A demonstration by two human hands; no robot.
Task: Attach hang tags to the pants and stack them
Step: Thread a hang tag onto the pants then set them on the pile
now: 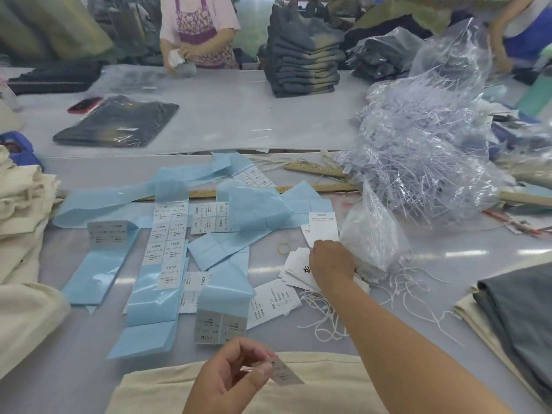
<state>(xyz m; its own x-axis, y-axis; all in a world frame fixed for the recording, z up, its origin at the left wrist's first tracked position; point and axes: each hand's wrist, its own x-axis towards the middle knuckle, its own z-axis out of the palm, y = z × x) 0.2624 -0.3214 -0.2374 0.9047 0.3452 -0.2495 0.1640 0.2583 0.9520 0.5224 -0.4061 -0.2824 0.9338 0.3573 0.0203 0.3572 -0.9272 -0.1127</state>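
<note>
Cream pants lie folded at the near table edge, right in front of me. Above them my left hand pinches a small grey sticker label between thumb and forefinger. My right hand reaches forward onto a loose pile of white hang tags; its fingers rest on the tags, and the grip is hidden under the hand. White strings trail from the pile. Blue backing strips with printed sticker labels spread over the table to the left.
Cream garments pile at the left, grey and cream folded pants at the right. A heap of clear plastic bags sits behind the tags. Wooden rulers, a yellow rubber band, a dark jeans stack and two people stand farther back.
</note>
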